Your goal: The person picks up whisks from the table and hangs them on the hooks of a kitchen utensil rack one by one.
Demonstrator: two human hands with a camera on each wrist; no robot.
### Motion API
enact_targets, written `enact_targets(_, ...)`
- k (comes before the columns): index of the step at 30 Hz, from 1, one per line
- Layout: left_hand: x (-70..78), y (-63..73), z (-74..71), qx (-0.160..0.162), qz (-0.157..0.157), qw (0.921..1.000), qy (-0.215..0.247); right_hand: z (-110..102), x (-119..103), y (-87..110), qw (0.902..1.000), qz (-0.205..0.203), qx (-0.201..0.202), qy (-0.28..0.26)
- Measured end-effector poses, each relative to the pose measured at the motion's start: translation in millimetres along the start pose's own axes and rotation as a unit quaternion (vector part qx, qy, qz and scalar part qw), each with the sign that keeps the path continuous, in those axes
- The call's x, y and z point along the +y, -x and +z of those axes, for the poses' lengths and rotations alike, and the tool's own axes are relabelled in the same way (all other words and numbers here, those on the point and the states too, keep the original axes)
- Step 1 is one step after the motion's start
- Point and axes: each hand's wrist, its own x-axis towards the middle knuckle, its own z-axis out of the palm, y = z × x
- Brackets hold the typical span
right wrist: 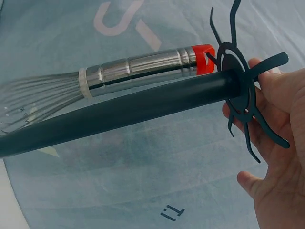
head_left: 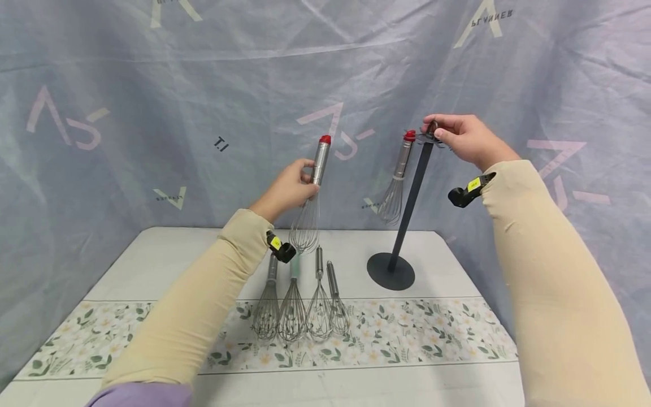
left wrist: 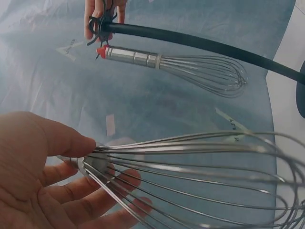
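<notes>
My left hand (head_left: 287,187) pinches a wire whisk (head_left: 320,164) low on its silver handle; the handle has a red end cap pointing up, and the wires hang down. In the left wrist view my thumb and fingers are around the whisk's collar (left wrist: 96,163). A dark metal stand (head_left: 413,198) rises on a round base. At its top, my right hand (head_left: 467,139) grips the small loop above the hooked disc (right wrist: 244,102). Another red-capped whisk (head_left: 402,160) hangs from one of the stand's hooks, wires downward.
Several whisks lie side by side on the white table (head_left: 173,249), among them one with a green handle (head_left: 295,265). A floral strip (head_left: 407,333) crosses the tabletop. Grey-blue cloth (head_left: 244,113) hangs behind and at both sides.
</notes>
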Motion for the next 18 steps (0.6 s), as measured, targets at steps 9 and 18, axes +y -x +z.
enact_targets(9, 14.4, -7.5, 8.1, -0.006, 0.033, 0.9991, -0.028, 11.7, 0.4, -3.1, 0.9997, 0.005, 0.019, 0.012)
enact_targets(18, 21.9, -13.1, 18.3, -0.025, 0.062, 0.9965, -0.051, 13.6, 0.7, 0.0, 0.9994, 0.021, 0.027, 0.007)
